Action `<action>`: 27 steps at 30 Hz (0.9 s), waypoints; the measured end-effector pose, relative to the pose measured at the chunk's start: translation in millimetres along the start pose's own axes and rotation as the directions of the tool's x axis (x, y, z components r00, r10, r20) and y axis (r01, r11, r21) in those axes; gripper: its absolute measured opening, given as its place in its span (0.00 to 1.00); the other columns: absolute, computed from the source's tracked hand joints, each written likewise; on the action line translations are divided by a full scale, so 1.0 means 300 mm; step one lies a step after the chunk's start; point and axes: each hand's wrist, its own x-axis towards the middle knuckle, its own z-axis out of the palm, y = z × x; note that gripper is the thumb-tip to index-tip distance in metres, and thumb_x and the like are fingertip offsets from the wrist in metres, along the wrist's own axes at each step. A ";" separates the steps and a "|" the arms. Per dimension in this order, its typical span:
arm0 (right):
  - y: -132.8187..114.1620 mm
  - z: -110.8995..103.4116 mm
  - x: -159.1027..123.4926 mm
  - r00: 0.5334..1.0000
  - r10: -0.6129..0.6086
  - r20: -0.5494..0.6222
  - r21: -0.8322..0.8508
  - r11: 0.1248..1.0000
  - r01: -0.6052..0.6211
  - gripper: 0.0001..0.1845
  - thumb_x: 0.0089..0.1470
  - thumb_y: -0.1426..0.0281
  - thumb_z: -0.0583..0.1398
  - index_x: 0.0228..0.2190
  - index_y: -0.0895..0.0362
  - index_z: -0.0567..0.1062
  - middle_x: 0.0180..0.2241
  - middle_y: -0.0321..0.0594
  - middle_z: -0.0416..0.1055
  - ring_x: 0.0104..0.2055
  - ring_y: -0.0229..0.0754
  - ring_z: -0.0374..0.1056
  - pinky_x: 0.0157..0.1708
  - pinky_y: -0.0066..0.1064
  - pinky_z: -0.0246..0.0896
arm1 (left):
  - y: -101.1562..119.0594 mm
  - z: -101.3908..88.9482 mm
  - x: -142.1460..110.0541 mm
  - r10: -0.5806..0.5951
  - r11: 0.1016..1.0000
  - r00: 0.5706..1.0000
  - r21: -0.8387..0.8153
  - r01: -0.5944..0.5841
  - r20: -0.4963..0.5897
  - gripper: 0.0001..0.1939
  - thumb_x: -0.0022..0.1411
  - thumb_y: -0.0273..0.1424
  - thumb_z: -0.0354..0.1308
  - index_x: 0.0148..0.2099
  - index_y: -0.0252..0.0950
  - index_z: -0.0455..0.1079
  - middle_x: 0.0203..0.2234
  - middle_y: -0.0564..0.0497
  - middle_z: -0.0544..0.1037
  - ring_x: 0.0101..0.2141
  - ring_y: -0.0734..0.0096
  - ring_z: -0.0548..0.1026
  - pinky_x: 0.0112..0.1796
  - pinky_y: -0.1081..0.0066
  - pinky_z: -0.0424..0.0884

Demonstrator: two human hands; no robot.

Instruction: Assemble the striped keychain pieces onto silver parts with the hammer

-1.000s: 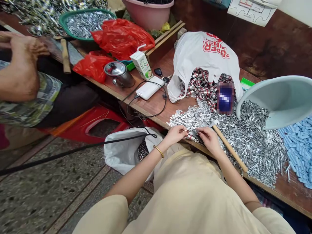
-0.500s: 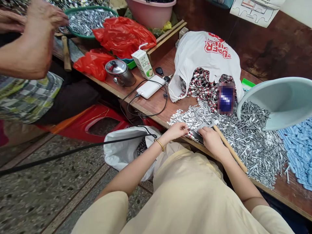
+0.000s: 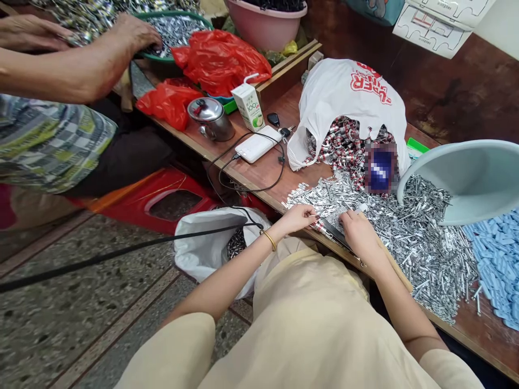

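Behind the table, a brown wall is seen; beside it, a red stool; below, speckled floor is crossed by strips.

- The shirt is pale yellow, like soft butter, and looks plain.
- It is loose, with soft folds down the front.
- The left sleeve is short and wide and stops close to the elbow.
- The right sleeve is short too, in the same pale yellow.
- A thin, round gold bangle goes around the left wrist.
- The left hand and the right hand are bare.
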 end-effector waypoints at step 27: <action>-0.030 0.063 0.145 0.998 -0.012 -0.062 0.813 0.580 0.057 0.06 0.53 0.67 0.60 0.30 0.53 0.79 0.31 0.37 0.79 0.33 0.44 0.72 0.37 0.34 0.66 | 0.019 -0.003 -0.017 0.059 0.998 0.998 -0.004 -0.059 -0.010 0.04 0.52 0.29 0.61 0.28 0.35 0.70 0.18 0.58 0.74 0.21 0.71 0.76 0.24 0.77 0.66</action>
